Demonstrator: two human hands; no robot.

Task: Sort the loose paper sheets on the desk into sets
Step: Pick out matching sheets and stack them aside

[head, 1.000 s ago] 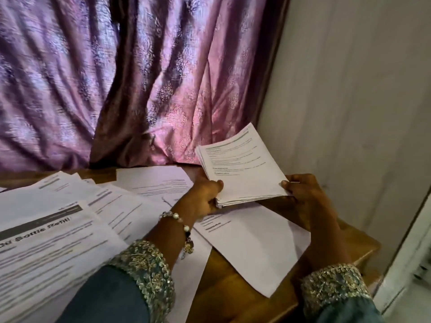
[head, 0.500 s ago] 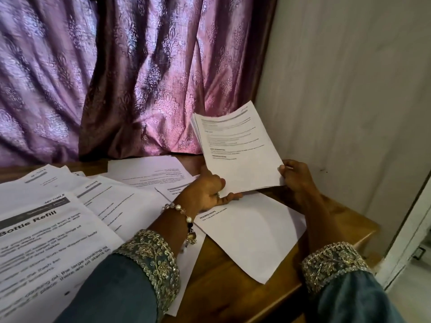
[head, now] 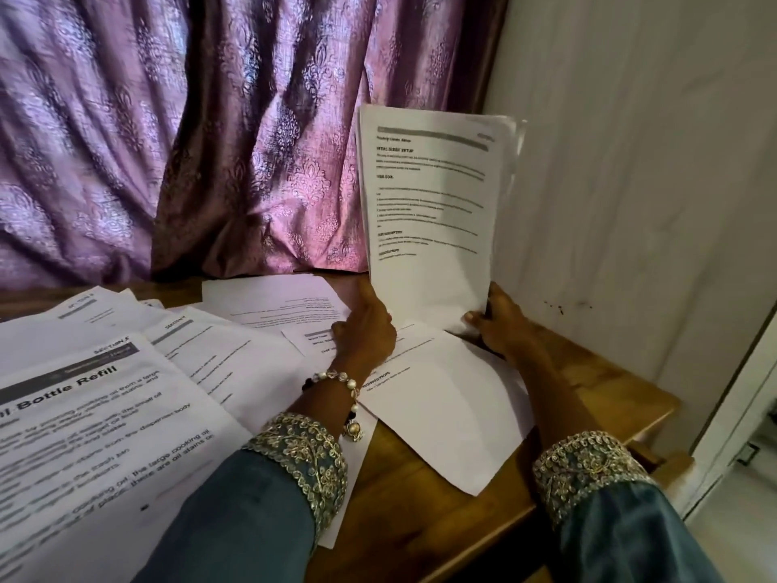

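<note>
— Where do we have the stack of sheets (head: 429,212)?
— Upright, bottom edge on the worktop (head: 588,385), our left hand (head: 366,326) and right hand (head: 500,326) each with a closed grip on a lower corner.
— And around it?
— Loose sheets (head: 235,363) spread flat leftward.

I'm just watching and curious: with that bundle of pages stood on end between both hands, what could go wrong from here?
1. The upright stack is gripped only near its bottom edge by the left hand and right hand; its top edges already fan apart, so pages might slide out of order.
2. It stands on a loose sheet that overhangs the desk front edge; tapping could nudge that sheet off.
</note>
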